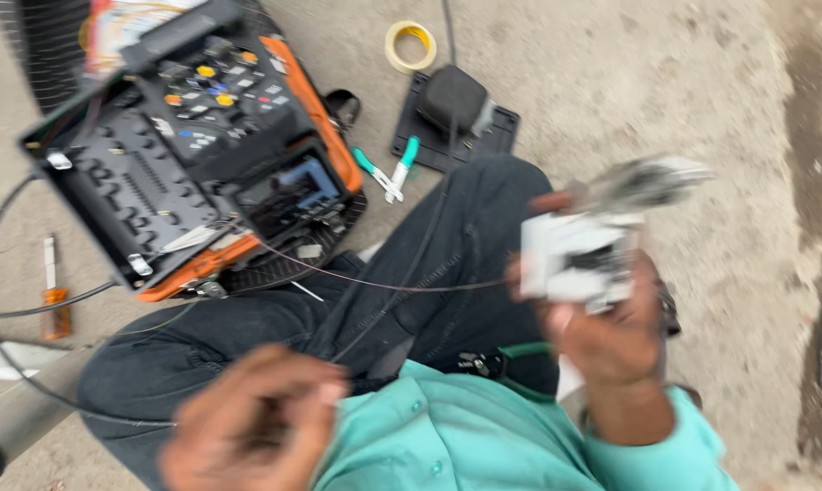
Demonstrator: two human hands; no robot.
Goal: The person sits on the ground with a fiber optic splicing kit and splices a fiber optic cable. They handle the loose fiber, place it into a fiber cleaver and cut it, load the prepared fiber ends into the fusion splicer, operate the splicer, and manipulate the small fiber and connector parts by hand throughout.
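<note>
The right hand (602, 332) is clamped around a small white plastic box-shaped device (579, 257), raised above the right knee with its open face turned toward the camera, a position that seems to suit inspection. A thin dark fibre strand (374, 285) runs taut from the device to the orange-and-black case (202, 155), which rests tilted on the left thigh so that its hinged lid stands open and its moulded black interior faces up. The left hand (252, 427) hangs low near the lap, fingers curled; motion blur prevents telling whether it holds anything. On the rough concrete floor (665, 82), beyond the knees, lie teal-handled cutters (388, 168), a yellowish tape roll (410, 45) and a black block on a flat ribbed black plate (456, 109). An orange-handled screwdriver (54, 291) lies near the floor's left edge.
</note>
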